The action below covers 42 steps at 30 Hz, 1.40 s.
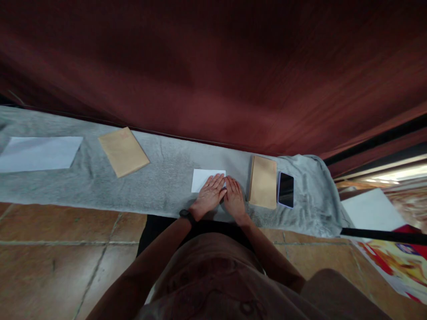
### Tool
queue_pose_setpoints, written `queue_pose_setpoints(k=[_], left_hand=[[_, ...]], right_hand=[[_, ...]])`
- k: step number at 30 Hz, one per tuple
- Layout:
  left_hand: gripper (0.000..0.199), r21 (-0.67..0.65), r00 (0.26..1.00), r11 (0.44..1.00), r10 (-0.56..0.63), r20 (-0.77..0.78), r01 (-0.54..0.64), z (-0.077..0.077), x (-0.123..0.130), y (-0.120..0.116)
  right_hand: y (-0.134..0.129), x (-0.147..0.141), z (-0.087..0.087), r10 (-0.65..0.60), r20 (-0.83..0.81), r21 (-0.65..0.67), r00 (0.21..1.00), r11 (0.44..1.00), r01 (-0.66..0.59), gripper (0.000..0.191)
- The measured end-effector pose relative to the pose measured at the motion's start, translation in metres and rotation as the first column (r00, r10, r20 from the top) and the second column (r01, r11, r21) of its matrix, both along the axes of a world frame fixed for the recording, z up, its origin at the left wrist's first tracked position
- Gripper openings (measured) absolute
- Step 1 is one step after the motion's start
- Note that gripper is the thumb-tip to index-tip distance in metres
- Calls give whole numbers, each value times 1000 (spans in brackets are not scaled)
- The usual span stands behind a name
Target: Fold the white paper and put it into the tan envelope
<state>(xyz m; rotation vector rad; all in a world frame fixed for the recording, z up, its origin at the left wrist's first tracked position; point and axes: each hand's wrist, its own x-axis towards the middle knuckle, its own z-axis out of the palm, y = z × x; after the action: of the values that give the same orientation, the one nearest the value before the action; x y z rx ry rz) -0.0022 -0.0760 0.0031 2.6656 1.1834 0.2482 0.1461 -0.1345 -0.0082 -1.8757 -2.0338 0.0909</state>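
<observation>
Place: indoor room, perhaps a home
Floor: brown tiles (50,284), lower left
Covering: plush grey cloth (170,164), mid-frame
Backdrop: dark red surface (200,80), top
Packaging: food-printed pack (396,264), lower right

Your view is dim overall: the dark red backdrop (213,80) sinks almost to black at the top. At your far right, a bright streak (400,173) glares, its surroundings smeared. Soft shadow pools on the grey cloth (170,178) between your wrists. The wide lens stretches the edges, and your shirt (213,275) looks murky, its print hard to read.
</observation>
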Motion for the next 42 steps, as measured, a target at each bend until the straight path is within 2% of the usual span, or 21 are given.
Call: queue_pose_setpoints(k=[5, 15, 25, 28, 32, 34, 38, 42], left_hand=[[60, 32, 1000, 999, 4, -11, -3, -2, 0, 9], [64, 20, 992, 992, 127, -18, -127, 4, -4, 22], [68, 47, 967, 966, 255, -7, -254, 0, -32, 21], [69, 59, 954, 952, 300, 27, -301, -3, -43, 17], [69, 69, 932, 930, 359, 43, -362, -5, -51, 11], [68, 73, 927, 924, 373, 34, -374, -4, -52, 10], [66, 79, 924, 921, 382, 14, -382, -4, -53, 9], [66, 87, 916, 912, 400, 34, -401, -7, -57, 6]], right_hand=[[1, -3, -1, -15, 28, 21, 999, 1000, 15, 54], [0, -2, 1, -19, 14, 19, 1000, 1000, 19, 52], [0, -2, 4, -32, -33, 2, 999, 999, 32, 50], [4, 0, 8, 20, -66, -1, 998, 1000, -21, 49], [14, -8, 14, 208, -74, -30, 975, 977, -211, 47], [21, -16, 15, 257, -53, -61, 965, 964, -260, 48], [32, -32, 11, 241, 3, -78, 970, 968, -240, 48], [41, -34, 5, 204, 22, -40, 979, 978, -203, 50]])
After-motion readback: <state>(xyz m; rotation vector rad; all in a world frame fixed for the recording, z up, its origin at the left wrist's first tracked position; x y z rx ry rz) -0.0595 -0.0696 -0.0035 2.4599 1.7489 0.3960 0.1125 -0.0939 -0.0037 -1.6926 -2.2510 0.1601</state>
